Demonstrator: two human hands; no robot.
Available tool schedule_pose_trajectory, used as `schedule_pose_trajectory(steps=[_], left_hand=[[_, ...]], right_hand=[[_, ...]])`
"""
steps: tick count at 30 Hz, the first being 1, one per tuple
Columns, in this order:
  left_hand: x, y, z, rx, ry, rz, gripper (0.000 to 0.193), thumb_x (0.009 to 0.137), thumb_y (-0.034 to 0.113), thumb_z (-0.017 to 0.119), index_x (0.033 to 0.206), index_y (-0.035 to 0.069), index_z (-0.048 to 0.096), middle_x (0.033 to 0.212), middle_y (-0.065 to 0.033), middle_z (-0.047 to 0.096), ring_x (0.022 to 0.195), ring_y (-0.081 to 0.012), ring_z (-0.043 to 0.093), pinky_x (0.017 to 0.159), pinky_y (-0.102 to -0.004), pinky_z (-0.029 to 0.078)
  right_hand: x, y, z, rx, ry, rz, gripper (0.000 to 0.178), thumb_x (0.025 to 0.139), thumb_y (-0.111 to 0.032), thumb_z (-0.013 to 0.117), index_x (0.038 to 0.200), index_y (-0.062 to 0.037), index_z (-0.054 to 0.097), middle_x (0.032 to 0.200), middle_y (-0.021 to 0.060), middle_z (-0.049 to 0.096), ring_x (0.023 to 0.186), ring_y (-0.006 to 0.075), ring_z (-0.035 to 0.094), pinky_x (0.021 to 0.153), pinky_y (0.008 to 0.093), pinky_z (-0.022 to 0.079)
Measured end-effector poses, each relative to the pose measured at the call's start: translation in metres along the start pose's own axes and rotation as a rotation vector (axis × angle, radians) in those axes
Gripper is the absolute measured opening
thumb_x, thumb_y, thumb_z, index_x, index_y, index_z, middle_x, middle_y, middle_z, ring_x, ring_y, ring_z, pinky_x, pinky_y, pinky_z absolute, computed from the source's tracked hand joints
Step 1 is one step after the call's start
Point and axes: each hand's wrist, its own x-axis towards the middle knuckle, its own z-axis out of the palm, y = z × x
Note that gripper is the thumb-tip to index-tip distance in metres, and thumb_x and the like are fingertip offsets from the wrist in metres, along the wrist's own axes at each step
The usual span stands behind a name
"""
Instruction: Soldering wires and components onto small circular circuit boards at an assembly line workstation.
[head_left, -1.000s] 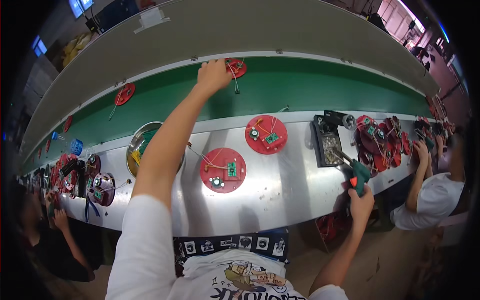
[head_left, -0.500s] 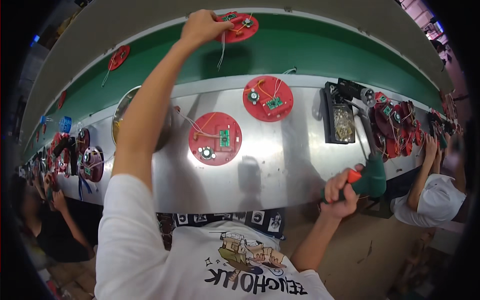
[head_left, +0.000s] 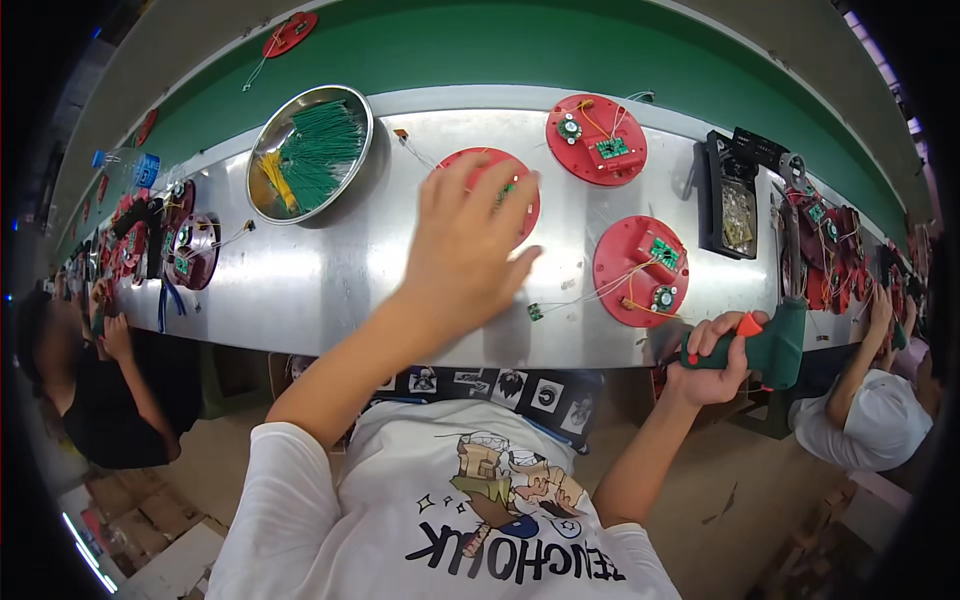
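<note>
My left hand [head_left: 462, 250] hangs over the metal bench with its fingers spread and holds nothing. It covers much of a round red disc [head_left: 525, 215] with a green circuit board; whether it touches the disc cannot be told. My right hand [head_left: 715, 358] is wrapped round a green pistol-shaped soldering gun [head_left: 782, 345] with an orange trigger, at the bench's near edge. Left of the soldering gun lies a second red disc [head_left: 618, 262], its pale wires reaching left to a small green board [head_left: 535, 312]. A third red disc [head_left: 580, 158] lies farther back.
A steel bowl [head_left: 369, 150] of green and yellow wires stands at the back left. A black tray [head_left: 712, 210] with a holder stands at the right, near piled red discs [head_left: 832, 265]. Co-workers [head_left: 865, 415] sit on both sides. A bottle [head_left: 145, 168] stands far left.
My left hand has let go of the red disc it held over the green strip; that disc now appears to lie near the soldering gun. The hand has come back nearer me, and the view has shifted.
</note>
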Motion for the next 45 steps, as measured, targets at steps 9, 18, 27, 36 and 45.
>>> schedule_pose_trajectory(steps=[9, 18, 27, 36, 45], left_hand=[[-0.034, -0.054, -0.026, -0.069, 0.109, 0.029, 0.041, 0.075, 0.015, 0.073, 0.115, 0.008, 0.065, 0.128, -0.0122, 0.058, 0.122, -0.0368, 0.048, 0.099, -0.0491, 0.039], [-0.023, -0.188, -0.069, 0.114, -0.290, -0.149, 0.008, 0.080, 0.009, 0.067, 0.087, 0.004, 0.069, 0.092, -0.0090, 0.064, 0.096, -0.0309, 0.057, 0.086, -0.0418, 0.047], [-0.011, -0.197, -0.067, 0.098, -0.299, -0.008, 0.002, 0.088, 0.005, 0.061, 0.090, 0.006, 0.061, 0.103, -0.0096, 0.060, 0.102, -0.0297, 0.055, 0.090, -0.0418, 0.043], [-0.024, -0.073, -0.050, -0.343, 0.105, 0.038, 0.014, 0.086, -0.003, 0.060, 0.099, 0.000, 0.062, 0.085, -0.0149, 0.064, 0.074, -0.0335, 0.064, 0.066, -0.0389, 0.052], [-0.041, -0.058, 0.009, -0.309, 0.146, 0.044, 0.015, 0.082, -0.001, 0.067, 0.097, 0.000, 0.065, 0.084, -0.0138, 0.066, 0.071, -0.0312, 0.065, 0.063, -0.0387, 0.053]], right_hand=[[-0.002, -0.004, -0.010, -0.079, -0.057, 0.013, 0.035, 0.096, -0.011, 0.044, 0.129, 0.0013, 0.043, 0.091, 0.0147, 0.056, 0.056, 0.0114, 0.046, 0.047, 0.0241, 0.039], [0.002, -0.002, -0.006, -0.104, -0.116, 0.027, 0.038, 0.096, -0.010, 0.046, 0.131, 0.0016, 0.043, 0.093, 0.0154, 0.058, 0.056, 0.0113, 0.048, 0.048, 0.0240, 0.040], [0.003, -0.006, -0.006, -0.141, -0.098, 0.042, 0.040, 0.096, -0.010, 0.046, 0.133, 0.0030, 0.041, 0.094, 0.0153, 0.058, 0.057, 0.0109, 0.047, 0.049, 0.0232, 0.040], [-0.047, -0.007, 0.035, -0.228, -0.364, 0.284, 0.047, 0.093, -0.035, 0.064, 0.122, -0.0031, 0.045, 0.101, 0.0128, 0.052, 0.054, 0.0166, 0.053, 0.044, 0.0294, 0.042], [-0.081, 0.008, 0.081, -0.537, -0.430, 0.231, 0.051, 0.092, -0.022, 0.063, 0.130, 0.0096, 0.049, 0.112, 0.0198, 0.062, 0.053, 0.0172, 0.058, 0.048, 0.0274, 0.042]])
